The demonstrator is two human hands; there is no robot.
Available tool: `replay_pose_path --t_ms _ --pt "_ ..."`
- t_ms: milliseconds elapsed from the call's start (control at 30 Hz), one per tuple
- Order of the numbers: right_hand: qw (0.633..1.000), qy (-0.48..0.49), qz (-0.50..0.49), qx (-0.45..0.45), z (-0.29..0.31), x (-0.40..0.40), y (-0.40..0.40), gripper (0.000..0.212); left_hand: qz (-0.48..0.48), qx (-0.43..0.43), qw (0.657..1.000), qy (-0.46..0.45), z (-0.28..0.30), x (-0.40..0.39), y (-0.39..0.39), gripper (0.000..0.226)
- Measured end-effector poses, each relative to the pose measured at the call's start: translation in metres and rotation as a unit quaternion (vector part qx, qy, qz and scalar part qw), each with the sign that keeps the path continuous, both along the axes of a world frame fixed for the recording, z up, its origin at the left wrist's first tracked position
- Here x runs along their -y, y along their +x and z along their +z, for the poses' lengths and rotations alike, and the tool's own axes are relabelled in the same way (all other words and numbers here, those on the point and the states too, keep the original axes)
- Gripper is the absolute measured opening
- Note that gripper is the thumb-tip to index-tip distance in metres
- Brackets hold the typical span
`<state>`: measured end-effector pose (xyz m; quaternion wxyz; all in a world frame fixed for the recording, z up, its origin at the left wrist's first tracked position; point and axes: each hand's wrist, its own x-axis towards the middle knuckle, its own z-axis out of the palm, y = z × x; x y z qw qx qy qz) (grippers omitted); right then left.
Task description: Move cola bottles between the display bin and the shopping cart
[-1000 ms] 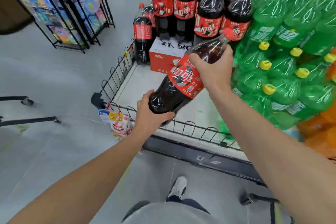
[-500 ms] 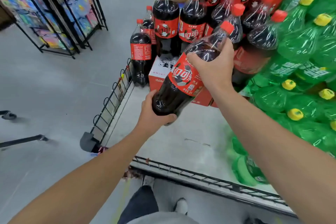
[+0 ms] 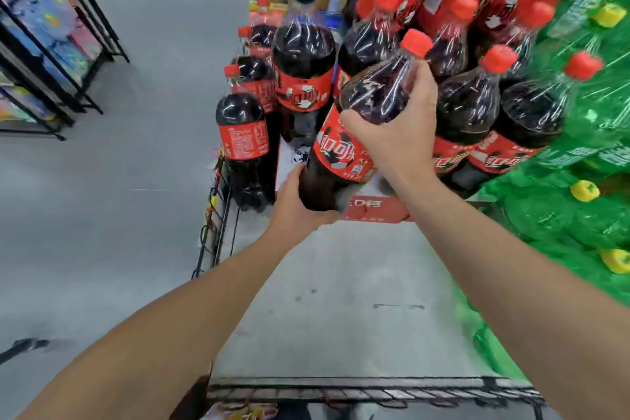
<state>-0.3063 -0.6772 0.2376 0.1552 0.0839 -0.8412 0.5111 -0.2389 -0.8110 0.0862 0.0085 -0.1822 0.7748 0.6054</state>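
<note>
Since the earlier frames, the held cola bottle [image 3: 344, 150] had travelled deeper into the display bin [image 3: 341, 300], from over its near wire rim to just in front of the standing cola bottles [image 3: 303, 78], and it had tipped nearer upright, though it was still tilted with the red cap up and to the right. Its base hung at the red carton [image 3: 375, 210], apparently not yet set down; contact could not be told. The right hand [image 3: 399, 136] gripped the shoulder from above, fingers curled over the dark upper body and thumb round the near side. The left hand [image 3: 300, 211] cupped the base, fingers wrapped underneath. Judging by this, one bottle was nearly placed back among the stock, with seating and release left. Green bottles [image 3: 579, 215] were stacked to the right. No shopping cart showed.
</note>
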Motion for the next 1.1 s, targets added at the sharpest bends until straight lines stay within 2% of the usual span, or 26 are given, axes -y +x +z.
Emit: replay_pose_path --t_ms 100,200,333,500,700,800,900,1033,1100 --pt "1.000 0.012 -0.008 -0.009 0.002 0.005 -0.014 0.085 -0.013 -0.013 1.000 0.003 -0.007 0.004 -0.027 0.111" --pt "1.000 0.024 -0.015 -0.011 -0.001 0.006 -0.026 0.086 -0.016 -0.025 1.000 0.011 -0.026 0.002 -0.052 0.111" --pt "0.999 0.047 -0.010 -0.002 -0.010 0.003 -0.034 0.102 -0.010 -0.026 1.000 -0.014 -0.039 -0.008 -0.072 0.114" --pt "0.998 0.060 0.018 -0.005 -0.017 -0.006 -0.038 0.109 -0.020 -0.033 0.997 -0.065 -0.030 -0.010 -0.069 0.107" --pt "0.985 0.132 0.111 -0.009 -0.012 -0.007 -0.037 0.107 -0.024 -0.023 0.999 -0.004 -0.014 -0.005 -0.061 0.080" --pt "0.977 0.155 0.149 -0.003 -0.004 -0.013 -0.044 0.108 -0.009 -0.034 0.999 0.023 -0.010 -0.016 -0.061 0.075" --pt "0.973 0.186 0.137 0.000 0.001 -0.025 -0.046 0.107 -0.026 -0.055 0.997 0.038 -0.003 -0.020 -0.057 0.079" --pt "0.973 0.205 0.102 0.022 0.000 -0.025 -0.037 0.110 -0.078 -0.031 0.996 0.031 0.012 -0.009 -0.051 0.072" --pt "0.975 0.202 0.082 0.037 -0.001 -0.023 -0.032 0.107 -0.082 -0.029 0.996 -0.021 0.020 0.004 -0.051 0.074"
